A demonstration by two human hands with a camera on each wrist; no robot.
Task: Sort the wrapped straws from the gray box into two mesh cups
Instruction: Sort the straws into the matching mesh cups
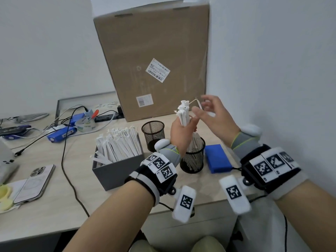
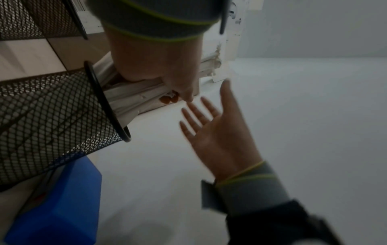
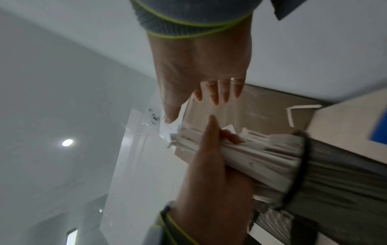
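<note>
The gray box point(image 1: 116, 171) stands mid-table, full of white wrapped straws point(image 1: 118, 142). Behind it to the right is an empty black mesh cup point(image 1: 153, 134). A second mesh cup point(image 1: 192, 160) point(image 2: 52, 124) point(image 3: 335, 165) stands nearer and holds a bundle of straws point(image 1: 183, 111) point(image 3: 251, 154). My left hand point(image 1: 181, 131) point(image 2: 155, 63) point(image 3: 209, 165) grips that bundle above the rim. My right hand point(image 1: 212, 113) point(image 2: 217, 132) point(image 3: 199, 58) hovers just right of the bundle's top, fingers spread and straight. A single straw point(image 1: 199, 104) lies by its fingertips; I cannot tell whether it is held.
A blue block point(image 1: 217, 159) lies right of the near cup. A large cardboard box point(image 1: 154, 60) leans on the wall behind. On the left are a phone point(image 1: 34, 182), a black cable point(image 1: 67, 170), tape and blue devices. The table's front edge point(image 1: 209, 202) runs under my wrists.
</note>
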